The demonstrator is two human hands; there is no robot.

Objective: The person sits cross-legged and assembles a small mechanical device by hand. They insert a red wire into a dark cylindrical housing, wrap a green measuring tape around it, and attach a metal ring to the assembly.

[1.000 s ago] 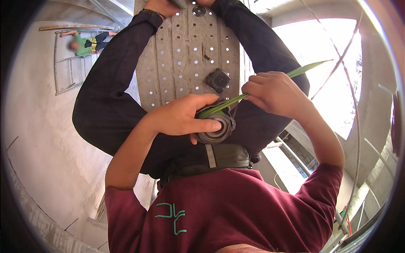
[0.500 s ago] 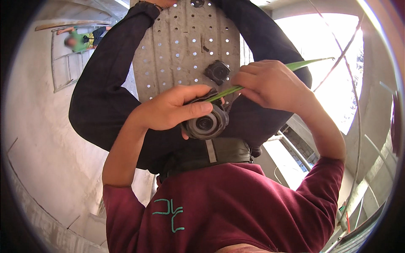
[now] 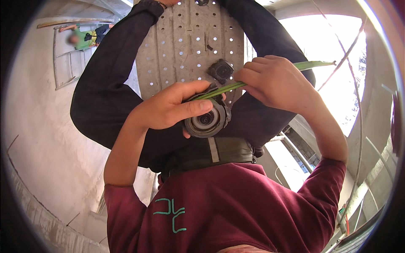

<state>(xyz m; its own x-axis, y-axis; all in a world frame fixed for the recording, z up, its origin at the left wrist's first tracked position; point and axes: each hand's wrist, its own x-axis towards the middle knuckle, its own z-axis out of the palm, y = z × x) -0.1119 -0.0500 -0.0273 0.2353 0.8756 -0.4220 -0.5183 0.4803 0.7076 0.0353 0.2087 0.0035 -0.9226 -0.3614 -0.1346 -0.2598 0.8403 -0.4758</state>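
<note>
My left hand (image 3: 168,107) is closed round a dark, round tape measure reel (image 3: 206,120), with coiled layers showing at its centre. The thumb lies across its top edge. A long green tape blade (image 3: 230,87) runs from the reel up to the right. My right hand (image 3: 274,82) is closed on this blade, its fingertips partly hidden. Beyond that hand the blade's free end (image 3: 316,64) sticks out, with a small brown tip. A black squarish casing part (image 3: 221,71) lies on the perforated metal plank (image 3: 168,63), just beyond my hands.
My crossed legs (image 3: 103,101) in dark trousers frame the plank. Another small dark round part (image 3: 201,2) lies at its far end. A person in green (image 3: 86,39) is by a metal frame (image 3: 57,59) at far left. Thin poles (image 3: 350,55) cross a bright opening on the right.
The blade's free end has turned and now looks flatter and wider. My right hand has shifted slightly; my left hand keeps hold of the reel. The whole view has moved a little.
</note>
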